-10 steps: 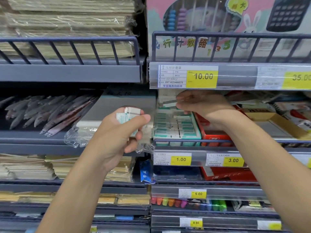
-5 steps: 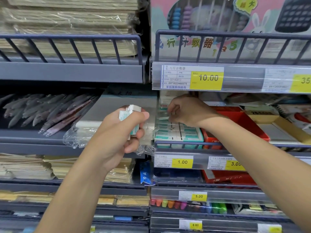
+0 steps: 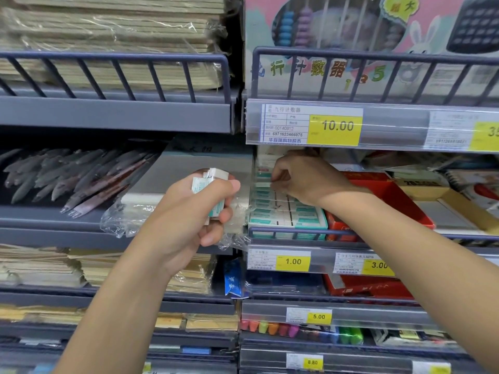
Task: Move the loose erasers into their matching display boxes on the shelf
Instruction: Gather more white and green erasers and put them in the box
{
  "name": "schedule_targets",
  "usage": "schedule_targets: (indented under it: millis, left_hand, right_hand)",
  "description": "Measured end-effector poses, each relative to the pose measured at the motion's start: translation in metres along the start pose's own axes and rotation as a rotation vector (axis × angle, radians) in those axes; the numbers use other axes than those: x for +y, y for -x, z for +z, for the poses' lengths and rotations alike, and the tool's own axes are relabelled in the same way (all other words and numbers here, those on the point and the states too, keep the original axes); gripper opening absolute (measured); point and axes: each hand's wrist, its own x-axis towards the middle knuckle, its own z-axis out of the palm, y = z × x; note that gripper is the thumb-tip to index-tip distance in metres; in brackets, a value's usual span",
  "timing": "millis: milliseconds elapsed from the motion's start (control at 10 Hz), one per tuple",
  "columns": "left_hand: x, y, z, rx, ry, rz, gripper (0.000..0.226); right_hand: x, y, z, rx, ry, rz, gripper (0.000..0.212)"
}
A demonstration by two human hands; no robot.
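A: Left hand curled round a small stack of loose erasers, thumb over the front, held in front of the shelf edge just left of the box. At least 2 in the stack; exact count hidden by the fingers.

B: Right hand?

A: Reaching into the eraser display box, fingers bent down at the back rows. Pinching 1 eraser or only pressing it in place: cannot tell, fingertips hidden.

B: Step in hand?

A: Probably seating 1 eraser into the box, with the rest waiting in the left. Filling not yet done.

B: Next move?

A: Likely taking 1 more from the left stack and laying it flat in a free slot, green band lined up with its neighbours.

B: Counts?

A: 1 green-and-white box, rows of erasers too tightly packed to count. 1 red box just beside it on the right. 2 price tags below: 1.00 and 3.00.
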Motion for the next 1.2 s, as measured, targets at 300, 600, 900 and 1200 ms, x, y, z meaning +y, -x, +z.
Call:
schedule_targets:
  millis: [300, 600, 900, 1200]
  left_hand:
    - [0.0, 0.001, 0.0, -0.002, -0.009, -0.003, 0.033]
    - [0.001, 0.003, 0.002, 0.019, -0.014, -0.004, 0.015]
    - [0.002, 0.005, 0.003, 0.023, -0.02, -0.013, 0.012]
    - [0.002, 0.004, 0.003, -0.008, -0.036, -0.008, 0.017]
  right_hand:
    - [0.003, -0.002, 0.004, -0.038, 0.166, -0.087, 0.015]
    - [0.01, 0.002, 0.001, 0.022, -0.061, 0.0, 0.011]
    - [0.002, -0.001, 0.006, -0.03, 0.185, -0.081, 0.003]
    - [-0.001, -0.005, 0.007, 0.027, 0.132, -0.007, 0.031]
